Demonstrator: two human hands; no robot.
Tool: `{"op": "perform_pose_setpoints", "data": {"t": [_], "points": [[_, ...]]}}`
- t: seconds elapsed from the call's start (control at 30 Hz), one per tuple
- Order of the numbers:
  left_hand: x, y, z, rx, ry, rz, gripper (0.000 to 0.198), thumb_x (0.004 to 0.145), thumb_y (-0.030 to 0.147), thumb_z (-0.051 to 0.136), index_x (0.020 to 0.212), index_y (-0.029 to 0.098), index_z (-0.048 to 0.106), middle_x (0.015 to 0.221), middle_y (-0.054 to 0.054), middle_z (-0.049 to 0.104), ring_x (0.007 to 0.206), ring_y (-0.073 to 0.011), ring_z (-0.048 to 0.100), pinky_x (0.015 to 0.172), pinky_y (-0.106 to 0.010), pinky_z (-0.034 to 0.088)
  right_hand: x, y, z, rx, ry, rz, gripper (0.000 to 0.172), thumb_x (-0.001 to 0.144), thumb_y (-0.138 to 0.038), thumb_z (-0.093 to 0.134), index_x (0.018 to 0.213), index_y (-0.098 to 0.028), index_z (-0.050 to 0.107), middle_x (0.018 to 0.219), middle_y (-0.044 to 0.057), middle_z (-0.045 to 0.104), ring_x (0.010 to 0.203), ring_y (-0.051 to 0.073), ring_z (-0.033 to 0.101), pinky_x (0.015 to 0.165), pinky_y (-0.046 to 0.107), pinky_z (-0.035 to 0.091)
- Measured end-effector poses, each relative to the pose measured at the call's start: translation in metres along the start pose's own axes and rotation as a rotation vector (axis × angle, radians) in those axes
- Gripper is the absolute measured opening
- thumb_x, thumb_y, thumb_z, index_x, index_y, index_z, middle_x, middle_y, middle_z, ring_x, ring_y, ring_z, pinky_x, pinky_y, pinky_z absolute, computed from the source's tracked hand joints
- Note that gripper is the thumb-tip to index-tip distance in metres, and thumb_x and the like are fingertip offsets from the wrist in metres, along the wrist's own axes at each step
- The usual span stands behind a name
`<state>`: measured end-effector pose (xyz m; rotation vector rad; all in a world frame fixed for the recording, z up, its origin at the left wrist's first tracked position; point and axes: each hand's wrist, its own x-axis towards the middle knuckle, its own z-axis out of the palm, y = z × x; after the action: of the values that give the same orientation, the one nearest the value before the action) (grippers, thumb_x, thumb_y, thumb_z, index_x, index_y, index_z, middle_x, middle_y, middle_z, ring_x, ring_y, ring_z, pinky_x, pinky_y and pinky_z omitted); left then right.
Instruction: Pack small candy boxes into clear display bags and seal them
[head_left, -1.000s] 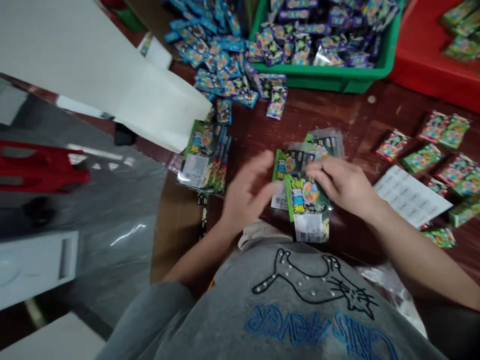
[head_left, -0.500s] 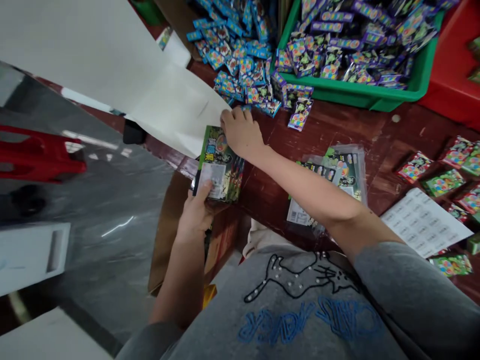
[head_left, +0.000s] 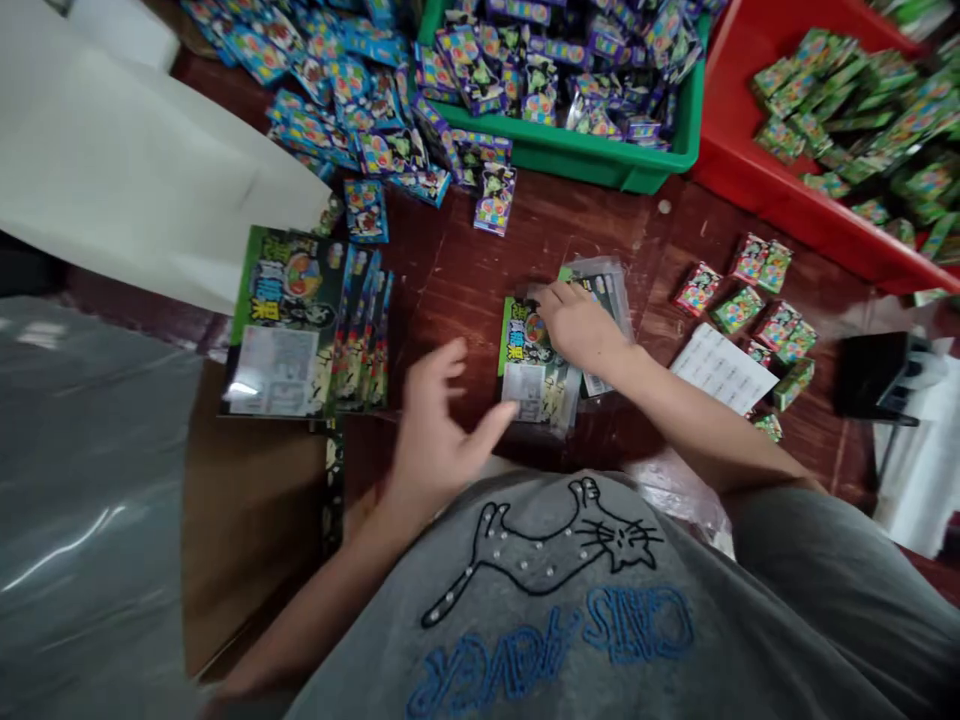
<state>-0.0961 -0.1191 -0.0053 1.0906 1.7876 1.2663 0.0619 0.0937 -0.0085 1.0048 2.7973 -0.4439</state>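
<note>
My right hand bends its fingers over the upper right part of a green-and-black printed packet in clear plastic, lying on the table. A similar packet is partly under that hand and wrist. My left hand, slightly blurred, is held with thumb and fingers apart, left of the front packet and holding nothing. Farther left, a fanned stack of the same printed packets lies at the table edge, a pale label on the top one.
A green bin of purple candy packs stands at the back, beside a pile of blue packs. A red bin holds green packs. Small boxes and a label sheet lie right. An open carton stands below the table edge.
Both hands have left the stack at the left. The right hand has moved right onto the front packet; the left hand has come off the stack and opened. The view has swung right.
</note>
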Motion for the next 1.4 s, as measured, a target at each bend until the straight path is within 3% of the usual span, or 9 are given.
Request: {"op": "perform_pose_setpoints", "data": {"t": [0.1,0.23,0.3,0.43,0.63,0.87,1.07,1.27,1.4], "points": [[0.03,-0.007,0.049,-0.157,-0.104,-0.227,0.087,0.074,0.04,0.093,0.148,0.025,0.052,0.151,-0.019,0.056,0.127,-0.0335,0.065,0.091,-0.045,0.064,-0.005,-0.002,0.023,0.016,0.098,0.059,0.043,0.11,-0.017,0.038,0.142,-0.005,0.063,0.143,0.026,0.062,0.131,0.038,0.055,0.114,0.055,0.043],[0.06,-0.015,0.072,-0.338,-0.206,-0.434,0.074,0.081,0.028,0.085,0.146,0.019,0.052,0.12,-0.014,0.073,0.105,-0.0242,0.074,0.09,-0.041,0.063,-0.012,-0.006,0.051,0.024,0.232,0.095,0.051,0.113,-0.029,0.035,0.154,-0.007,0.056,0.155,0.023,0.057,0.133,0.039,0.053,0.117,0.058,0.039],[0.065,-0.017,0.074,-0.281,-0.143,-0.417,0.071,0.08,0.023,0.084,0.144,0.017,0.053,0.115,-0.013,0.074,0.107,-0.024,0.073,0.093,-0.041,0.062,-0.017,-0.006,0.061,0.041,0.291,0.108,0.055,0.115,-0.034,0.029,0.159,-0.01,0.052,0.157,0.021,0.057,0.132,0.039,0.054,0.115,0.059,0.039],[0.063,-0.023,0.075,-0.139,0.112,-0.287,0.077,0.075,0.027,0.089,0.144,0.023,0.054,0.153,-0.019,0.058,0.131,-0.0287,0.064,0.098,-0.039,0.06,-0.02,-0.005,0.069,0.088,0.336,0.085,0.058,0.115,-0.038,0.026,0.159,-0.01,0.052,0.159,0.02,0.057,0.134,0.038,0.053,0.115,0.057,0.038],[0.068,-0.013,0.072,-0.221,-0.056,-0.229,0.053,0.08,0.026,0.079,0.13,0.019,0.064,0.121,-0.01,0.075,0.104,-0.0218,0.073,0.093,-0.035,0.059,-0.022,-0.005,0.066,0.196,0.395,0.057,0.058,0.115,-0.038,0.026,0.159,-0.01,0.051,0.156,0.02,0.058,0.135,0.037,0.053,0.115,0.055,0.039],[0.059,0.003,0.062,-0.102,-0.298,-0.067,0.039,0.095,0.032,0.066,0.132,0.019,0.072,0.126,-0.007,0.079,0.111,-0.0237,0.073,0.099,-0.034,0.056,-0.038,0.039,0.02,0.451,0.47,-0.25,0.058,0.105,-0.066,0.05,0.124,-0.014,0.067,0.12,0.017,0.068,0.113,0.031,0.059,0.104,0.047,0.049],[0.057,0.02,0.061,-0.177,-0.37,-0.118,0.042,0.094,0.042,0.074,0.128,0.018,0.074,0.125,-0.009,0.08,0.116,-0.0268,0.073,0.099,-0.036,0.058,-0.056,0.053,-0.044,0.296,0.144,-0.367,0.05,0.107,-0.059,0.055,0.077,-0.02,0.065,0.078,0.004,0.065,0.084,0.022,0.058,0.089,0.039,0.043],[0.062,0.027,0.056,-0.222,-0.785,-0.236,0.047,0.076,0.03,0.09,0.119,0.018,0.077,0.116,-0.01,0.082,0.103,-0.0247,0.077,0.095,-0.039,0.061,-0.062,0.065,-0.075,0.481,-0.24,-0.543,0.026,0.108,-0.044,0.059,0.103,-0.026,0.077,0.096,0.0,0.079,0.09,0.018,0.071,0.107,0.05,0.043],[0.063,0.021,0.062,-0.22,-0.6,-0.279,0.03,0.077,0.033,0.089,0.101,0.018,0.079,0.102,-0.007,0.083,0.088,-0.02,0.076,0.088,-0.037,0.062,-0.07,0.067,-0.07,0.575,-0.082,-0.433,0.044,0.109,-0.059,0.048,0.103,-0.026,0.076,0.122,0.009,0.077,0.119,0.028,0.07,0.114,0.06,0.043]]}}
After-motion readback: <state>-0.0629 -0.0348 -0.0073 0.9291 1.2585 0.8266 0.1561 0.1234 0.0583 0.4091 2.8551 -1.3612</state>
